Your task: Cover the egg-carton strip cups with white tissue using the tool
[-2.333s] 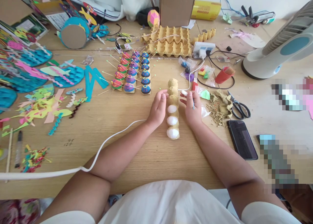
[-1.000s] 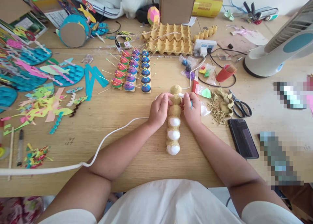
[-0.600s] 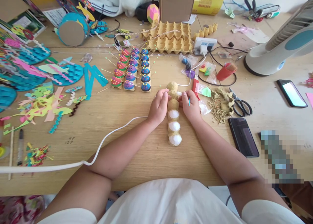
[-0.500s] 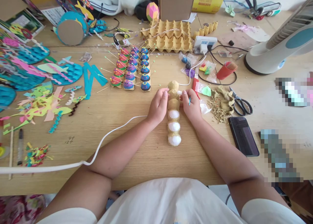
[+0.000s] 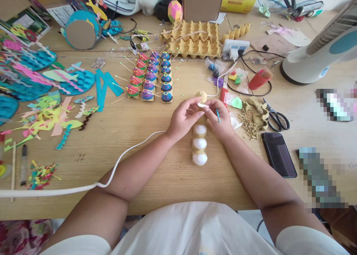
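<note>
A strip of egg carton cups (image 5: 200, 151) lies lengthwise in front of me, its nearer cups topped with white patches. Above its far part, both hands meet at a small piece of white clay (image 5: 202, 105). My left hand (image 5: 182, 117) is closed, its thumb and fingertips pinching the clay from the left. My right hand (image 5: 220, 117) is closed too, gripping the clay's right end while a thin blue stick (image 5: 218, 115) pokes out between its fingers. The hands hide the middle cups of the strip; its far end cup (image 5: 201, 96) shows beyond them.
Painted carton strips with pins (image 5: 149, 78) stand ahead to the left, near egg trays (image 5: 195, 37). Paper cutouts (image 5: 52, 115) cover the left side. To the right are scissors (image 5: 276, 117), a phone (image 5: 279, 154) and a red cup (image 5: 259, 80). A white cable (image 5: 119, 158) crosses my left arm.
My hands have come together over the strip, from its two sides. The white clay, earlier by my right hand, is now between the fingers of both hands.
</note>
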